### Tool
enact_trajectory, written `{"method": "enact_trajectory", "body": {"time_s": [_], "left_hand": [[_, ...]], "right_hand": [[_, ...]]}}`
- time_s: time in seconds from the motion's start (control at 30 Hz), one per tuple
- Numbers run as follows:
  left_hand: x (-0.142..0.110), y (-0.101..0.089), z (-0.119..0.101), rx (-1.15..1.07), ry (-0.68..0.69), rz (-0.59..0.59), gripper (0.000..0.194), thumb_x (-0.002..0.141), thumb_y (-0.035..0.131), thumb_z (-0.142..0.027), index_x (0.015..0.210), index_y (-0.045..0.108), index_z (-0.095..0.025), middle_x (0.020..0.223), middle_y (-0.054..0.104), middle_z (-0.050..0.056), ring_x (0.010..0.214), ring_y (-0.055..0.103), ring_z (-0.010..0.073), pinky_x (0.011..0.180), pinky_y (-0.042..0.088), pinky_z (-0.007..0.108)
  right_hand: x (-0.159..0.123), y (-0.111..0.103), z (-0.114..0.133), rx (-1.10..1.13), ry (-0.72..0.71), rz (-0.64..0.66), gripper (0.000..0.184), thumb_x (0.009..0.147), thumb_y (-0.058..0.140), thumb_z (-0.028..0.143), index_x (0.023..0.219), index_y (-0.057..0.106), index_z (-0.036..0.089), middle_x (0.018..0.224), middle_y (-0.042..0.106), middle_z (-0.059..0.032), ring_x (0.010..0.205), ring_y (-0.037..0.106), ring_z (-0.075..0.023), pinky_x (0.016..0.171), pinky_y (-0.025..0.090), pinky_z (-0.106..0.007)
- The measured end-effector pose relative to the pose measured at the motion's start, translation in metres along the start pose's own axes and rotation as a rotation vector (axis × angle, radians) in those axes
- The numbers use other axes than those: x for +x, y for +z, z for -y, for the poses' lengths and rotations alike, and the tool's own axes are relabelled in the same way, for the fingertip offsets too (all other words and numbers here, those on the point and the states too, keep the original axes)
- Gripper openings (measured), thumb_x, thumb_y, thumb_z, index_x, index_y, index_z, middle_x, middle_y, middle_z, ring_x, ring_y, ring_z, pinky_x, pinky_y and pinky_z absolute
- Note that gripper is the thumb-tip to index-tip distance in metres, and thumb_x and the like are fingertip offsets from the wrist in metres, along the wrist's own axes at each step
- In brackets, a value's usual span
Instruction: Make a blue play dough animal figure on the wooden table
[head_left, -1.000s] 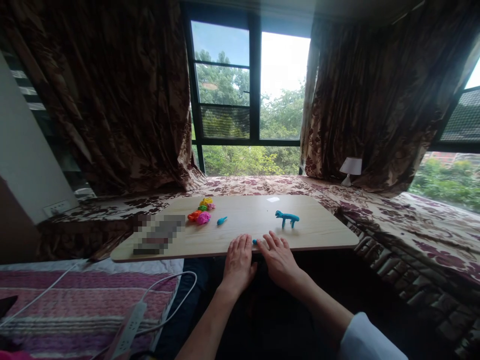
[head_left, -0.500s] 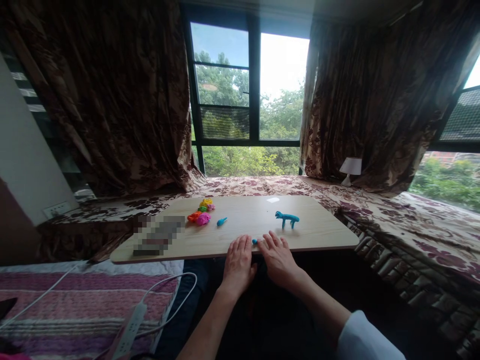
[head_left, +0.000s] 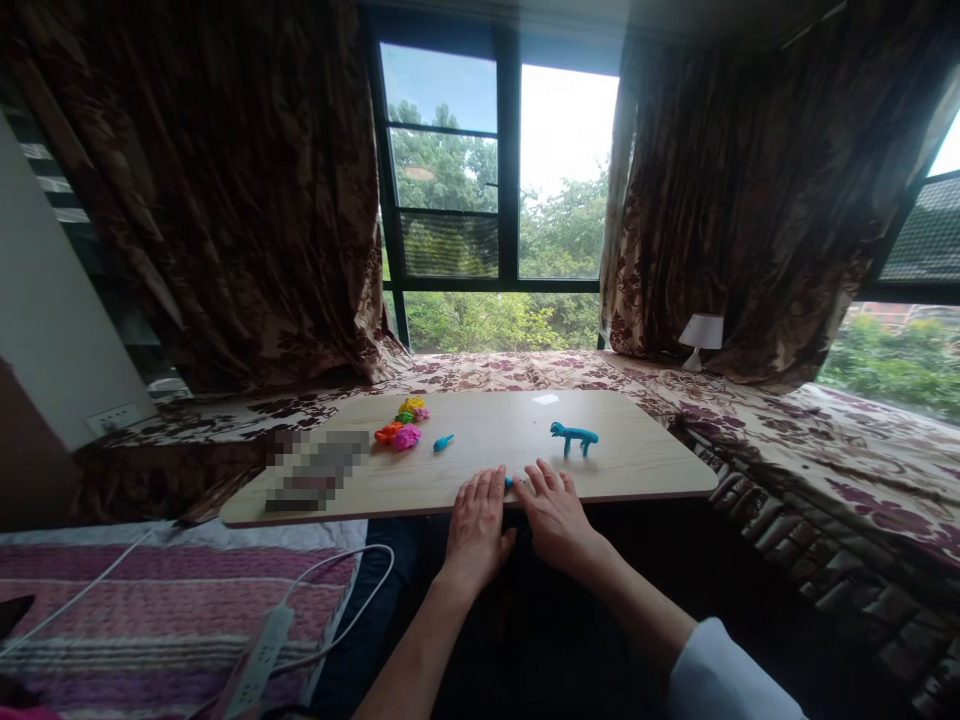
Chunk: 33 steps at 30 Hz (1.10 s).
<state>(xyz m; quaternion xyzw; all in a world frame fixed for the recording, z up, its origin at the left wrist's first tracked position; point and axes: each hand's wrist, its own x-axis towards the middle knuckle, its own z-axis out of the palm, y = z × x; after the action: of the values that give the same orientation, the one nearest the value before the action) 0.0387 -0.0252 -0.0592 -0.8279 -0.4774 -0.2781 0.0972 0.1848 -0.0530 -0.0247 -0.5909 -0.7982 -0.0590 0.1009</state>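
Note:
My left hand (head_left: 478,520) lies flat on the near edge of the pale wooden tabletop (head_left: 652,465), fingers stretched forward. Beside it, my right hand (head_left: 559,512) rests palm down with its fingers a little spread. A small bit of blue modelling clay (head_left: 509,482) shows in the gap between the two hands, partly covered by the fingertips. Farther back on the right stands a blue clay animal figure (head_left: 576,437) on thin legs. Left of the hands lies a teardrop-shaped blue clay piece (head_left: 442,443).
Pink (head_left: 406,438), orange (head_left: 387,434) and yellow clay lumps (head_left: 412,405) sit bunched at the back left, with green among them. A pixelated dark object (head_left: 319,472) is at the table's left. A power strip (head_left: 259,655) lies on the striped bedding; a small lamp (head_left: 702,335) stands by the curtain.
My hands have shifted very slightly, and a little less of the small blue clay bit shows between them. The other clay pieces stay where they were.

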Motion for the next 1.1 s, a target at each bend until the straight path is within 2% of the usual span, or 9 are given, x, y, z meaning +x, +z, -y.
{"method": "enact_trajectory", "body": {"time_s": [0.13, 0.4, 0.53, 0.67, 0.87, 1.1], "left_hand": [[-0.001, -0.001, 0.001, -0.003, 0.013, -0.001, 0.073, 0.067, 0.059, -0.023, 0.133, 0.03, -0.017, 0.135, 0.039, 0.011, 0.126, 0.031, 0.0257, 0.107, 0.019, 0.042], [0.0, 0.0, -0.001, -0.015, -0.005, -0.009, 0.074, 0.068, 0.059, -0.023, 0.135, 0.028, -0.018, 0.135, 0.039, 0.01, 0.127, 0.031, 0.0262, 0.107, 0.02, 0.042], [0.001, -0.001, -0.001, -0.012, -0.002, -0.017, 0.072, 0.068, 0.058, -0.024, 0.134, 0.029, -0.018, 0.135, 0.04, 0.011, 0.126, 0.031, 0.0264, 0.106, 0.02, 0.042], [0.0, -0.001, -0.001, -0.014, 0.004, -0.017, 0.072, 0.068, 0.058, -0.024, 0.134, 0.03, -0.019, 0.135, 0.04, 0.01, 0.126, 0.031, 0.0264, 0.106, 0.021, 0.043], [0.0, -0.003, -0.003, -0.014, -0.006, -0.021, 0.072, 0.068, 0.059, -0.023, 0.134, 0.03, -0.02, 0.135, 0.04, 0.01, 0.126, 0.031, 0.0267, 0.106, 0.02, 0.043], [0.0, -0.004, -0.003, -0.01, -0.006, -0.019, 0.072, 0.068, 0.059, -0.023, 0.133, 0.031, -0.02, 0.135, 0.04, 0.01, 0.126, 0.031, 0.0265, 0.107, 0.019, 0.043]], "right_hand": [[0.013, 0.0, 0.0, 0.005, 0.015, -0.009, 0.065, 0.072, 0.048, 0.027, 0.134, 0.033, 0.017, 0.141, 0.03, -0.0145, 0.132, 0.014, -0.0314, 0.101, 0.014, -0.05], [-0.009, 0.003, -0.001, 0.01, 0.007, -0.01, 0.064, 0.075, 0.043, 0.023, 0.138, 0.027, 0.022, 0.142, 0.028, -0.0105, 0.134, 0.011, -0.028, 0.103, 0.011, -0.047], [0.005, -0.002, -0.001, 0.024, 0.029, 0.004, 0.063, 0.073, 0.045, 0.023, 0.134, 0.033, 0.019, 0.141, 0.029, -0.0117, 0.133, 0.012, -0.0289, 0.102, 0.013, -0.047], [0.013, -0.006, -0.008, 0.026, 0.052, 0.005, 0.064, 0.072, 0.044, 0.021, 0.135, 0.031, 0.019, 0.141, 0.031, -0.0119, 0.133, 0.013, -0.0286, 0.101, 0.017, -0.047], [0.005, -0.007, -0.012, 0.013, 0.056, 0.014, 0.058, 0.074, 0.042, 0.019, 0.131, 0.038, 0.02, 0.139, 0.032, -0.0116, 0.133, 0.013, -0.0287, 0.1, 0.016, -0.048], [-0.001, -0.008, -0.007, -0.011, 0.054, 0.018, 0.057, 0.075, 0.042, 0.021, 0.132, 0.037, 0.019, 0.14, 0.032, -0.0107, 0.134, 0.011, -0.0274, 0.102, 0.012, -0.046]]}}
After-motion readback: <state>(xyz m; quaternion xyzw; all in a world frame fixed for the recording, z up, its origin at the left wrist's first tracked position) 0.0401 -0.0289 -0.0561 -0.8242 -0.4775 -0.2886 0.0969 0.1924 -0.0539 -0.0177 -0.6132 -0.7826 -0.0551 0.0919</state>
